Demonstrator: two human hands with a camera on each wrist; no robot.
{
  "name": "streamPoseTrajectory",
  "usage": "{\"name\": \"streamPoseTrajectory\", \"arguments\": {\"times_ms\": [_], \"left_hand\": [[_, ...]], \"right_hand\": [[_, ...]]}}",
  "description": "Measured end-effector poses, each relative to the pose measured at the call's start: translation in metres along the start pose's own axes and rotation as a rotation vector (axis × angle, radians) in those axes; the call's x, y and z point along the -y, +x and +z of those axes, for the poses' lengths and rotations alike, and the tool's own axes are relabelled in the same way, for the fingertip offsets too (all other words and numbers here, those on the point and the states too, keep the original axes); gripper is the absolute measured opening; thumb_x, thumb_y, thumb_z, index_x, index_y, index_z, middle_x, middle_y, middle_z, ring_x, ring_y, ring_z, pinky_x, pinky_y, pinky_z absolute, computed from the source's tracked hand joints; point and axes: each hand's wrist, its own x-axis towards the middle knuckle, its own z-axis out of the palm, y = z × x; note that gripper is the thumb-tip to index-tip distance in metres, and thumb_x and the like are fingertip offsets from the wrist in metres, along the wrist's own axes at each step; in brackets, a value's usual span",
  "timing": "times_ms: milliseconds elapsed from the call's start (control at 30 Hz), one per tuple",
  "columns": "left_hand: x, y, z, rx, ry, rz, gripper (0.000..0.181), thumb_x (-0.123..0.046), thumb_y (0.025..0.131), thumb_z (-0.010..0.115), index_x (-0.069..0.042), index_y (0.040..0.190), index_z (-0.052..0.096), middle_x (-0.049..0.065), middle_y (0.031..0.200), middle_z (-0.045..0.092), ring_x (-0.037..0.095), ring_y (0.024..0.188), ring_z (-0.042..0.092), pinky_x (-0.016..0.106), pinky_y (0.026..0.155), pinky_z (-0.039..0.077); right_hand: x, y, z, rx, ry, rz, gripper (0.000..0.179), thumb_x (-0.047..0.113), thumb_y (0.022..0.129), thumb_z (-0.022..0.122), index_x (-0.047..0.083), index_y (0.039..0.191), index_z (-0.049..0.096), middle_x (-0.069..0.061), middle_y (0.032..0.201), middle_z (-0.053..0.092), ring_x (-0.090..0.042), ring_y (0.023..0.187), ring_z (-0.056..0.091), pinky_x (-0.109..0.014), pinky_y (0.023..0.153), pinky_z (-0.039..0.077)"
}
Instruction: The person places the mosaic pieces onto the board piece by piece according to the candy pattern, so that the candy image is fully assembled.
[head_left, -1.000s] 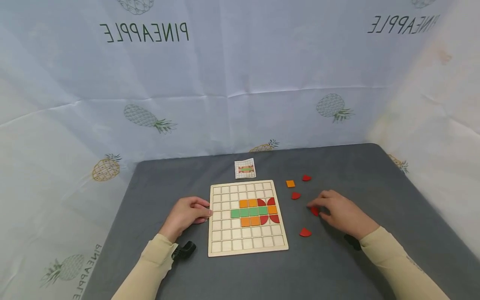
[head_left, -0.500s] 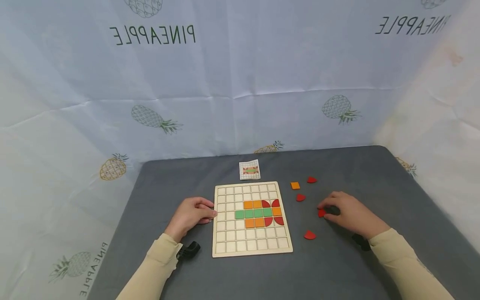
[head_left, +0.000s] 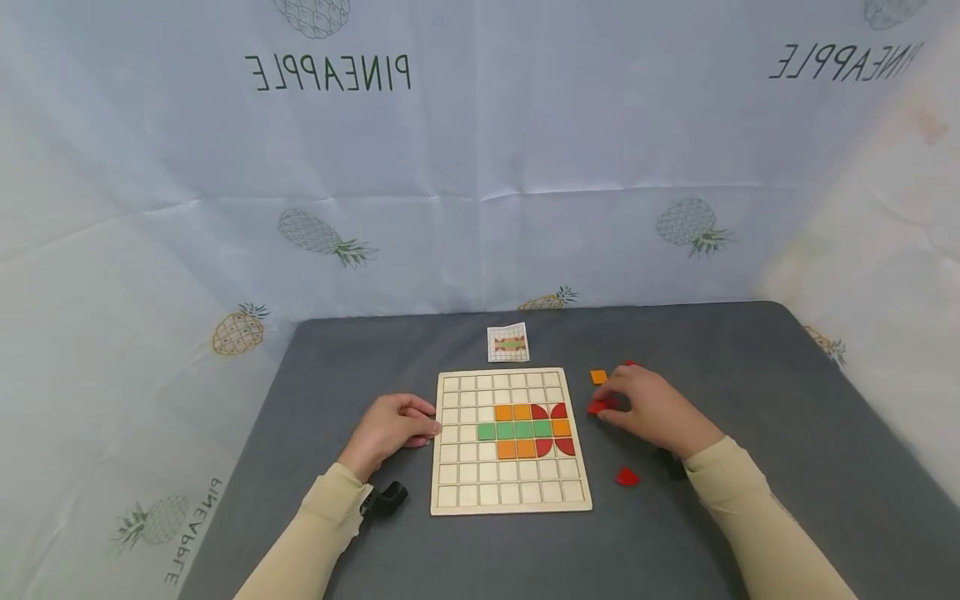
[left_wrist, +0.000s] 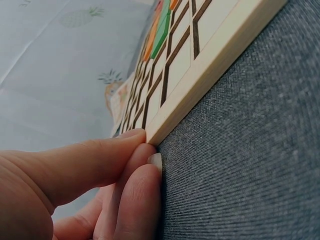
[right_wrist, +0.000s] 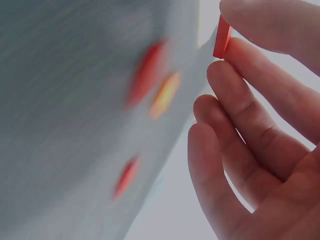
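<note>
A pale wooden grid board (head_left: 468, 473) lies on the grey table, with a block of orange, green and red tiles (head_left: 523, 429) set in its squares. My left hand (head_left: 390, 429) pinches the board's left edge; in the left wrist view the thumb (left_wrist: 100, 155) lies at its top edge, with fingertips against the side. To the right of the board, my right hand (head_left: 656, 408) pinches a red quarter-circle tile (right_wrist: 222, 39) between thumb and index finger, held over the table. The other right fingers are loosely bent.
A small printed pattern card (head_left: 508, 343) lies behind the board. Right of the board lie a loose orange square tile (head_left: 598, 377) and red tiles, including one near the front (head_left: 627, 477). A patterned cloth (head_left: 450, 250) hangs behind the table.
My right hand picks up the red tile from the table on the right and carries it leftward towards the board. My left hand stays at the board's edge. The head view shifts slightly.
</note>
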Motion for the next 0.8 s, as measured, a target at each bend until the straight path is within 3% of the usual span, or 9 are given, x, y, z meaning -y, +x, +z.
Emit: {"name": "streamPoseTrajectory", "arguments": {"times_ms": [200, 333, 533, 800], "left_hand": [[-0.001, -0.001, 0.000, 0.003, -0.002, 0.004, 0.031, -0.016, 0.086, 0.092, -0.005, 0.111, 0.077, 0.010, 0.094, 0.077, 0.017, 0.080, 0.075, 0.030, 0.075, 0.067], [0.000, -0.002, 0.001, 0.000, -0.005, 0.004, 0.030, -0.016, 0.086, 0.092, -0.005, 0.110, 0.077, 0.010, 0.094, 0.077, 0.017, 0.079, 0.075, 0.031, 0.074, 0.067], [0.003, 0.001, 0.004, 0.014, -0.016, 0.029, 0.030, -0.016, 0.086, 0.092, -0.005, 0.110, 0.077, 0.010, 0.093, 0.078, 0.017, 0.079, 0.075, 0.031, 0.075, 0.067], [0.006, 0.000, 0.000, 0.003, -0.014, 0.032, 0.029, -0.016, 0.086, 0.091, -0.006, 0.110, 0.078, 0.009, 0.094, 0.078, 0.016, 0.080, 0.075, 0.032, 0.075, 0.067]], "right_hand": [[0.061, 0.042, 0.017, 0.031, 0.101, -0.027, 0.014, 0.024, 0.093, 0.088, 0.021, 0.107, 0.083, 0.002, 0.102, 0.070, -0.020, 0.096, 0.060, -0.033, 0.080, 0.056], [0.089, 0.059, 0.033, 0.058, 0.157, -0.067, 0.012, 0.026, 0.095, 0.087, 0.022, 0.105, 0.084, 0.005, 0.103, 0.071, -0.017, 0.096, 0.061, -0.032, 0.081, 0.056], [0.105, 0.071, 0.050, 0.043, 0.186, -0.105, 0.009, 0.024, 0.094, 0.087, 0.021, 0.101, 0.084, 0.007, 0.100, 0.070, -0.013, 0.091, 0.061, -0.030, 0.079, 0.057], [0.114, 0.080, 0.063, 0.053, 0.119, -0.116, 0.009, 0.024, 0.094, 0.087, 0.020, 0.102, 0.084, 0.009, 0.097, 0.067, -0.008, 0.090, 0.055, -0.028, 0.081, 0.056]]}}
